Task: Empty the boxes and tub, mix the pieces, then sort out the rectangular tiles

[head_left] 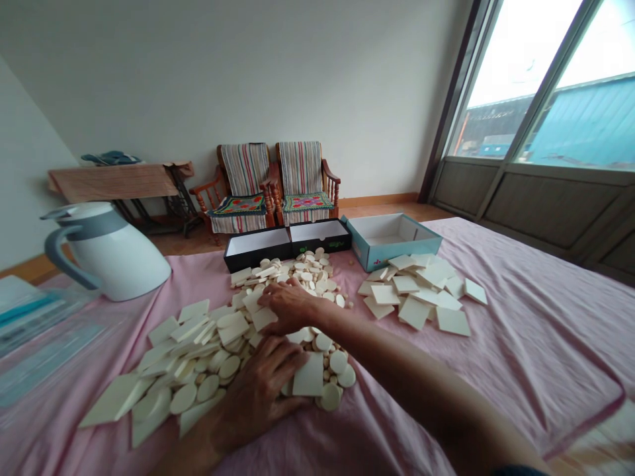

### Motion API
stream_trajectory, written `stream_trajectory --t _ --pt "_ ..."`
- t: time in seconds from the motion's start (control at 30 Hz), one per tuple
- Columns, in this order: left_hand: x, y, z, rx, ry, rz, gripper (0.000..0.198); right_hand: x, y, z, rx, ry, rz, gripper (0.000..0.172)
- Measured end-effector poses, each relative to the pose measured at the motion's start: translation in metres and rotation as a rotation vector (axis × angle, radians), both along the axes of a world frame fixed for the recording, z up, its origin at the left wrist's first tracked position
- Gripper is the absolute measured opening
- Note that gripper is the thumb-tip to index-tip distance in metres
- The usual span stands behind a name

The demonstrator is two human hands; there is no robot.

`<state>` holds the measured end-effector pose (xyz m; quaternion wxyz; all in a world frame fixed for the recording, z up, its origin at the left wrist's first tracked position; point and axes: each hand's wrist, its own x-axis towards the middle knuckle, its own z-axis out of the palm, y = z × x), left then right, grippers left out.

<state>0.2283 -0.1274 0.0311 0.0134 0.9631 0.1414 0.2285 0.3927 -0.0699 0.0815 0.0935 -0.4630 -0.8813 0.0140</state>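
A heap of pale wooden pieces, square tiles and round discs mixed, lies on the pink cloth in front of me. My left hand (270, 378) rests low over the near side of the heap, fingers and thumb curved around the left edge of a square wooden tile (308, 375). Just beyond it, my right hand (288, 307) reaches across with bent fingers at another square wooden tile (264, 318); its fingertips are partly hidden. Round wooden discs (338, 361) lie to the right of the left hand, with small wooden bits among them.
Separate square tiles (414, 312) are piled at right, before a light-blue box (397, 251). Two black open boxes (258, 254) stand behind the heap. A white jug (116, 258) and plastic packets (44, 344) are at left. Two chairs (302, 175) stand beyond.
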Motion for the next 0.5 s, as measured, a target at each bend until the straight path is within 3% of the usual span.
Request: stream_trajectory --t 0.2,0.37,0.5 --pt "-0.003 0.002 0.002 0.008 0.002 0.022 0.051 0.005 -0.005 0.003 0.041 -0.004 0.028 0.029" --pt "-0.010 0.005 0.007 -0.012 -0.004 0.065 0.056 0.021 -0.013 -0.001 0.115 0.198 -0.019 0.035" --pt "-0.015 0.007 0.011 -0.018 -0.057 0.120 0.053 0.057 -0.032 -0.007 0.261 0.453 -0.233 0.032"
